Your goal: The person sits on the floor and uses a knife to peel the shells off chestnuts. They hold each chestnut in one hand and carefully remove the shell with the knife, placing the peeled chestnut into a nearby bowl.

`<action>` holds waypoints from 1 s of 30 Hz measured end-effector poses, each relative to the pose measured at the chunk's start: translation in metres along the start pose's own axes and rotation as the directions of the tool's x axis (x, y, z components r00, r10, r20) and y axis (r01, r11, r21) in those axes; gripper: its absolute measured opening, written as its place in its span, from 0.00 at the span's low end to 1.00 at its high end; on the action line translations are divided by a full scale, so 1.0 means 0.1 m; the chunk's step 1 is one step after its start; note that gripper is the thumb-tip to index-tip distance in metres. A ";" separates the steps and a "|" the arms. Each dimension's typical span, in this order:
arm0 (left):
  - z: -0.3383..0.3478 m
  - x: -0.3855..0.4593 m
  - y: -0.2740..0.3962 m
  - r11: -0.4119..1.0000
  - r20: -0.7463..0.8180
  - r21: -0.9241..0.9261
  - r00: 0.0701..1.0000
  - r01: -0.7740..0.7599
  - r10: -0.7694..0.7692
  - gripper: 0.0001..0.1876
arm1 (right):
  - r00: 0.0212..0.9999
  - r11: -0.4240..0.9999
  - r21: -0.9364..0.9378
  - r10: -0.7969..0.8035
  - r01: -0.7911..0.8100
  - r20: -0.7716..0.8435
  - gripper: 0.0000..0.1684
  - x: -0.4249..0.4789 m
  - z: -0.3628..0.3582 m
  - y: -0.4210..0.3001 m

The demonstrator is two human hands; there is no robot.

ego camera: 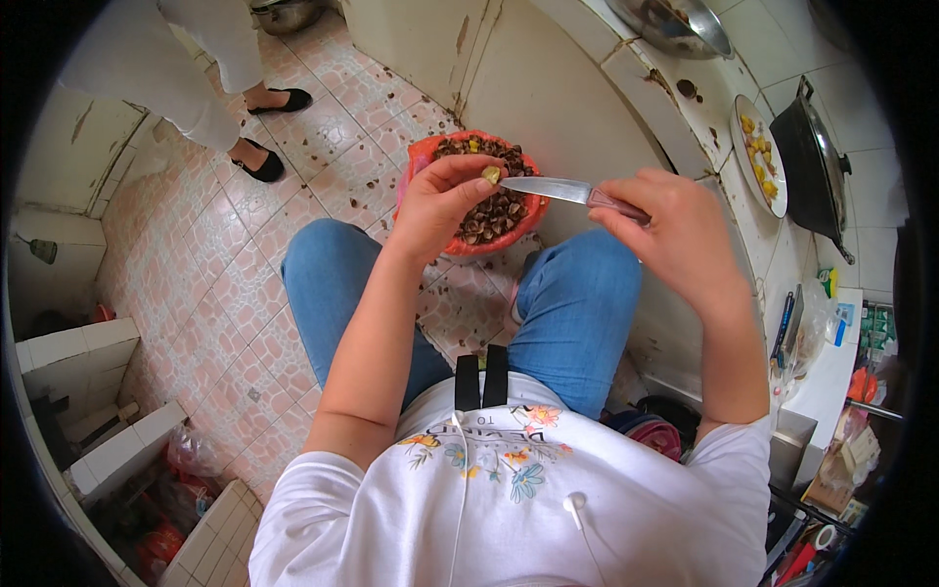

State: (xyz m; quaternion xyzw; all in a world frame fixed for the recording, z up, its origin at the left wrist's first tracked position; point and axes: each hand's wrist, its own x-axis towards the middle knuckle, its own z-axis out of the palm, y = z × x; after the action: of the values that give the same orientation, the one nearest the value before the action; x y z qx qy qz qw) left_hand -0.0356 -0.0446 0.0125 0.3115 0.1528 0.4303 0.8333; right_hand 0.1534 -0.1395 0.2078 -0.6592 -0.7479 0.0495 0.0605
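Between the thumb and fingers of my left hand (451, 198) is a small yellowish nut kernel (491, 174), probably a chestnut. A kitchen knife (557, 188) with a reddish-brown handle is gripped in my right hand (660, 220). Its blade points left, and the tip is at or very near the kernel; contact cannot be told for sure. Below both hands, a bin lined with a red plastic bag (539, 219) stands on the floor in front of my knees. Brown shell pieces (488, 220) fill it, with a bit of yellow among them.
Shell bits lie scattered over the pink tiled floor (271, 249). Another person in light trousers and black shoes (268, 167) stands at the upper left. On the counter to the right are a metal bowl (682, 33), a plate (741, 165) with yellow kernels and a lidded black pan (807, 161).
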 end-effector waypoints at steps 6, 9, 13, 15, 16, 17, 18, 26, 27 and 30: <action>-0.02 0.01 0.01 0.999 -0.026 0.046 0.999 0.027 -0.026 0.15 | 1.000 0.998 0.066 0.018 -0.018 -0.005 0.12 0.01 -0.04 -0.01; -0.01 0.01 0.02 0.998 -0.020 0.055 1.000 0.023 -0.022 0.15 | 1.000 0.999 0.037 0.014 -0.014 -0.003 0.12 0.01 -0.07 -0.03; 0.00 0.01 0.02 0.998 -0.008 0.060 1.000 0.017 -0.017 0.15 | 1.000 1.000 -0.025 0.014 -0.013 0.025 0.12 0.02 -0.08 -0.05; 0.02 0.01 0.02 0.995 -0.016 0.093 1.000 0.022 -0.020 0.14 | 1.000 1.000 -0.023 0.005 -0.005 0.023 0.12 0.02 -0.06 -0.05; 0.03 -0.01 0.03 0.993 -0.025 0.117 0.999 0.032 -0.029 0.14 | 1.000 1.000 -0.013 -0.004 0.004 0.017 0.12 0.02 -0.04 -0.05; 0.03 -0.01 0.03 0.989 -0.035 0.140 0.999 0.041 -0.037 0.14 | 1.000 1.000 -0.002 -0.013 0.013 0.011 0.12 0.02 -0.02 -0.04; 0.02 -0.02 0.03 0.992 -0.038 0.119 0.998 0.044 -0.040 0.14 | 1.000 1.000 -0.010 -0.010 0.011 0.010 0.12 0.02 -0.01 -0.05; 0.00 -0.03 0.03 0.999 -0.031 -0.038 0.999 0.028 -0.029 0.13 | 0.996 0.965 0.248 0.085 -0.087 0.015 0.13 -0.08 0.21 0.06; 0.00 -0.04 0.03 0.999 -0.028 -0.043 0.999 0.026 -0.027 0.13 | 0.994 0.949 0.298 0.105 -0.105 0.014 0.13 -0.09 0.24 0.06; -0.01 -0.04 0.02 0.998 -0.017 -0.054 1.000 0.017 -0.018 0.13 | 0.991 0.926 0.361 0.128 -0.111 -0.024 0.13 -0.14 0.33 0.07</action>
State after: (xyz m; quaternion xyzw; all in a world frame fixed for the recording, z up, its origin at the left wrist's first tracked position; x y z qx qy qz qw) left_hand -0.0398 -0.0462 0.0132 0.2838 0.1513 0.4298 0.8437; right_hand 0.1570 -0.1520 0.1740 -0.6824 -0.6830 0.1733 0.1945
